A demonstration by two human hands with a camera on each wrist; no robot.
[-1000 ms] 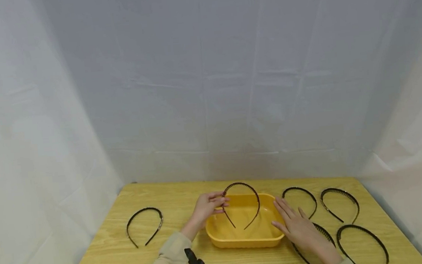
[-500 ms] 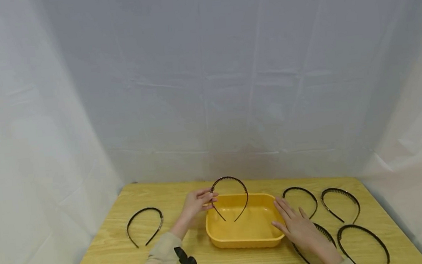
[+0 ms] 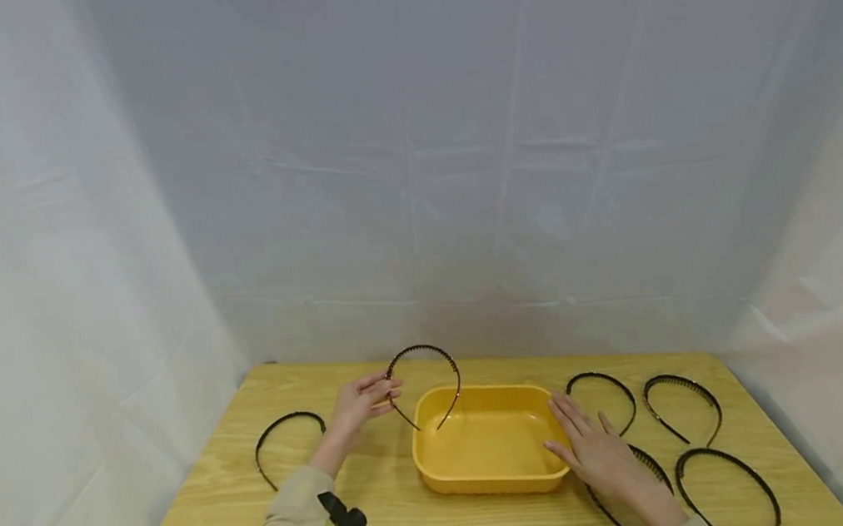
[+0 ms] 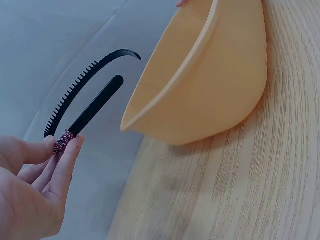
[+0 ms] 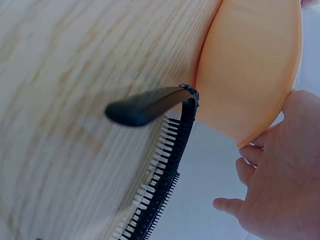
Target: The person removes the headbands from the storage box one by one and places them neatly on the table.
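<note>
Our left hand (image 3: 359, 404) pinches one leg of a black headband (image 3: 425, 384), its arch upward and its tips hanging over the far left corner of the yellow tub (image 3: 486, 479). Our right hand (image 3: 596, 452) lies flat, fingers straight, against the tub's right wall, partly over another headband (image 3: 654, 470). One more band (image 3: 286, 438) lies on the worktop (image 3: 210, 515) left of the held one; three others lie at the right, well apart from it.
</note>
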